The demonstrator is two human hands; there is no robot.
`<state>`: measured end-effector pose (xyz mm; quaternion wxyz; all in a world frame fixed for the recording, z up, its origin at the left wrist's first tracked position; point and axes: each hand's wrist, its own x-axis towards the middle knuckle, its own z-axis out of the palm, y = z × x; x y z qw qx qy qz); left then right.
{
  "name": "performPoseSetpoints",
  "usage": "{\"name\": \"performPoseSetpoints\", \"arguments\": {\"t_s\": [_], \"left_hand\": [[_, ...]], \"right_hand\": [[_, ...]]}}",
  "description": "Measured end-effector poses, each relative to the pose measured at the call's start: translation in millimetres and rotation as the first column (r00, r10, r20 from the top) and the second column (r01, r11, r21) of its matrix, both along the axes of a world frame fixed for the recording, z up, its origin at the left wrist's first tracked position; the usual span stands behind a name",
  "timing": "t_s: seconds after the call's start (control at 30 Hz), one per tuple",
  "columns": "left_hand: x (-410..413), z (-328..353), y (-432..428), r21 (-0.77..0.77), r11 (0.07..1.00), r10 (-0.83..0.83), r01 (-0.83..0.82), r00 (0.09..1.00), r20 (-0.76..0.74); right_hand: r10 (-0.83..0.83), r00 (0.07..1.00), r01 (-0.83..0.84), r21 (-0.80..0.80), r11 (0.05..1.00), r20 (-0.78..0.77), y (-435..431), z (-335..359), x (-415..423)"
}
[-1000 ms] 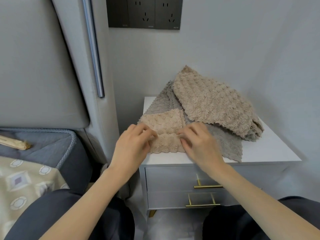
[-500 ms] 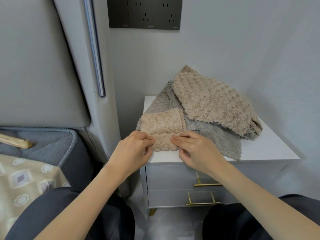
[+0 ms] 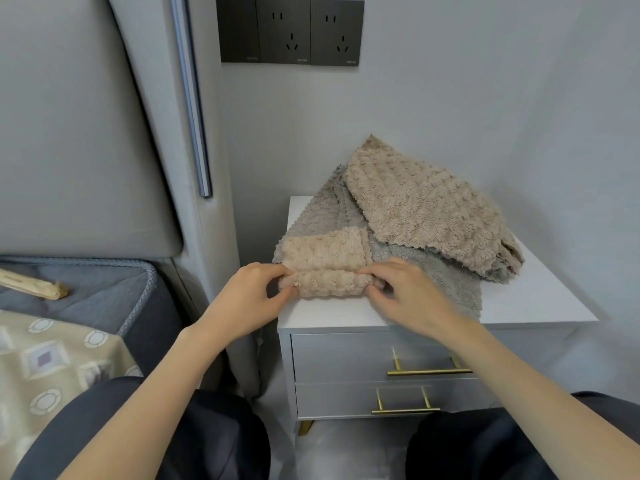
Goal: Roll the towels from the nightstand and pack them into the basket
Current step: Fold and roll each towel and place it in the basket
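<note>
Beige towel [image 3: 325, 268], partly rolled, near the front edge of the white nightstand [image 3: 540, 308].
The left hand [image 3: 247, 301] and right hand [image 3: 410, 296] each pinch one end of the short roll, with fingers curled over it. The unrolled flap lies flat behind it, over a grey towel [image 3: 440, 277], and another beige towel [image 3: 426, 216] is heaped further back. This looks like early rolling. Next, the roll should be turned away evenly at both ends, snugly enough not to spring open. The basket is out of view.

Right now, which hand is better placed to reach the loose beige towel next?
The right hand, probably: it pinches the roll at the end nearest the loose beige towel, which lies back-right on the nightstand. The left hand is on the far end.
</note>
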<state>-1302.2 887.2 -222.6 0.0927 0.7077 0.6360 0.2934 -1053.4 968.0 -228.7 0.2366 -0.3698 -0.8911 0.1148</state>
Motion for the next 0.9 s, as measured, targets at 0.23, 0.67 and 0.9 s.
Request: {"name": "performPoseSetpoints", "arguments": {"t_s": [0.23, 0.67, 0.9], "left_hand": [[0, 9, 1, -0.298, 0.954, 0.051, 0.020, 0.972, 0.228], [31, 2, -3, 0.277, 0.961, 0.035, -0.004, 0.994, -0.107], [27, 1, -6, 0.276, 0.957, -0.009, 0.084, 0.965, -0.261]], "right_hand": [[-0.001, 0.990, -0.045, -0.324, 0.945, -0.142, 3, 13, 4], [0.183, 0.983, -0.172, 0.508, 0.844, 0.029, -15, -3, -22], [0.154, 0.982, -0.187, 0.488, 0.853, 0.108, -19, -6, -16]]}}
